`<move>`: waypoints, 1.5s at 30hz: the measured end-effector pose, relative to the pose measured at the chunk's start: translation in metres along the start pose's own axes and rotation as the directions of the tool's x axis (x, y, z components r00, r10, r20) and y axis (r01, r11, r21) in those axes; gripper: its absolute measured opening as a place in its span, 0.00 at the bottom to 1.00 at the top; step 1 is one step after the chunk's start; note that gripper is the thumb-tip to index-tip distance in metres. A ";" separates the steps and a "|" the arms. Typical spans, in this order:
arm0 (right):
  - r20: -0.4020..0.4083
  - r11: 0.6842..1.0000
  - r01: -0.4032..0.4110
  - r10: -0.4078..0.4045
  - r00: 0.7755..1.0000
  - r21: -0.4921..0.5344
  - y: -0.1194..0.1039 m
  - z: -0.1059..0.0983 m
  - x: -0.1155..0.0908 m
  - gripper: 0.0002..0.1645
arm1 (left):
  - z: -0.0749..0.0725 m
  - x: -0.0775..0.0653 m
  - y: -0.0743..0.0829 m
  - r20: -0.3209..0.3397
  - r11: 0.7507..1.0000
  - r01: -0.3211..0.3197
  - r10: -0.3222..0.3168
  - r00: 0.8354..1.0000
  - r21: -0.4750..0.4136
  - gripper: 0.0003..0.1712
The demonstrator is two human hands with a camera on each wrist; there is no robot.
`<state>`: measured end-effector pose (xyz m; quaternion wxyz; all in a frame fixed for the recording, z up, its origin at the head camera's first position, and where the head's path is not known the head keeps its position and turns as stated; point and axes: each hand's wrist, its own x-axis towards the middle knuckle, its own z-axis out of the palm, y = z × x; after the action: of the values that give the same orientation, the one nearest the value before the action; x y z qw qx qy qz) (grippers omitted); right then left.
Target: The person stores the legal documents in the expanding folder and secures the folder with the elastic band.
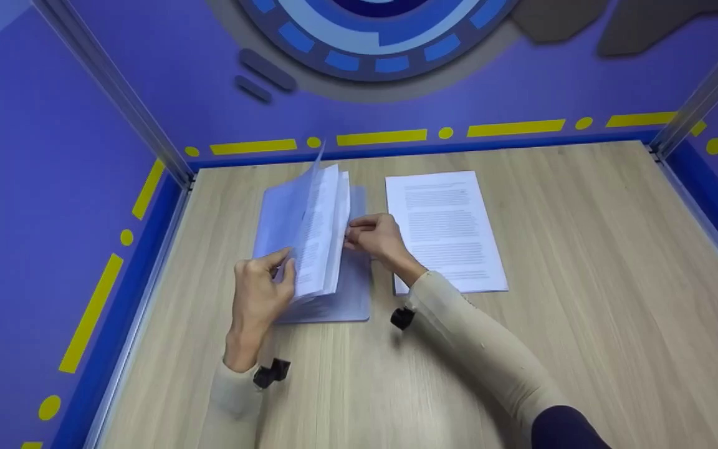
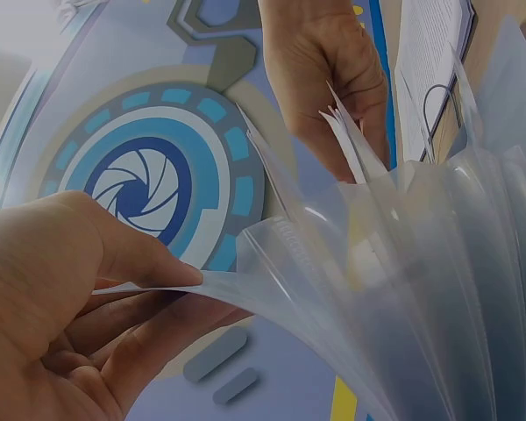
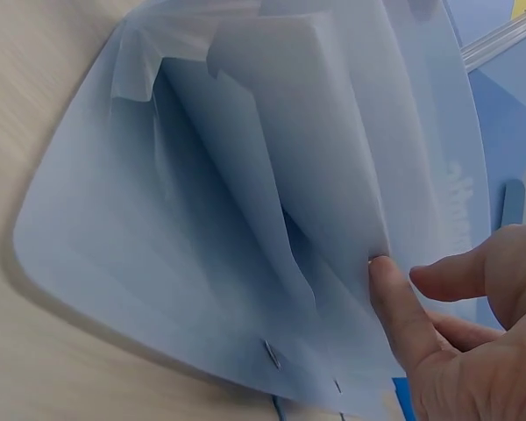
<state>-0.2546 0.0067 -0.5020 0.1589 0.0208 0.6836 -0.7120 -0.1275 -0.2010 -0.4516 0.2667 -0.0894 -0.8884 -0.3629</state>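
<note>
A translucent expanding file folder (image 1: 353, 299) stands fanned open on the table, with white printed papers (image 1: 321, 231) among its plastic pockets. My left hand (image 1: 262, 290) pinches the edge of its clear front cover between thumb and fingers, pulling it to the left; in the left wrist view the cover bends away from the pleated pockets (image 2: 456, 263). At the right side of the pockets is my right hand (image 1: 379, 238). The right wrist view has its index fingertip (image 3: 381, 267) on a pocket divider's edge (image 3: 333, 167), with the thumb close across from it.
To the right of the folder lies a stack of printed sheets (image 1: 446, 231), partly under my right wrist. The wooden table (image 1: 583, 262) is bounded by blue panels (image 1: 85, 187) at the back and sides. A thin elastic cord (image 2: 440, 88) shows by the folder.
</note>
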 end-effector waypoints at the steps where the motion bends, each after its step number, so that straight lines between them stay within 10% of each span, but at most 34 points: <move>1: 0.002 1.000 -0.003 0.003 1.000 -0.003 0.000 -0.001 -0.001 0.19 | 0.000 0.000 0.000 0.000 1.000 0.002 -0.002 1.000 -0.001 0.11; 20: 0.034 0.979 0.120 -0.116 0.993 -0.167 -0.012 -0.036 -0.008 0.17 | -0.001 0.001 0.000 0.011 1.000 0.007 -0.007 1.000 -0.007 0.11; 45: -0.018 0.836 0.184 -0.225 0.974 -0.517 -0.023 -0.111 -0.016 0.21 | -0.003 0.000 -0.001 0.000 1.000 -0.012 0.012 1.000 -0.018 0.11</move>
<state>-0.2662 0.1188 -0.4832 0.0550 -0.0674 0.8521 -0.5161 -0.1264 -0.2036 -0.4505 0.2680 -0.0974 -0.8845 -0.3693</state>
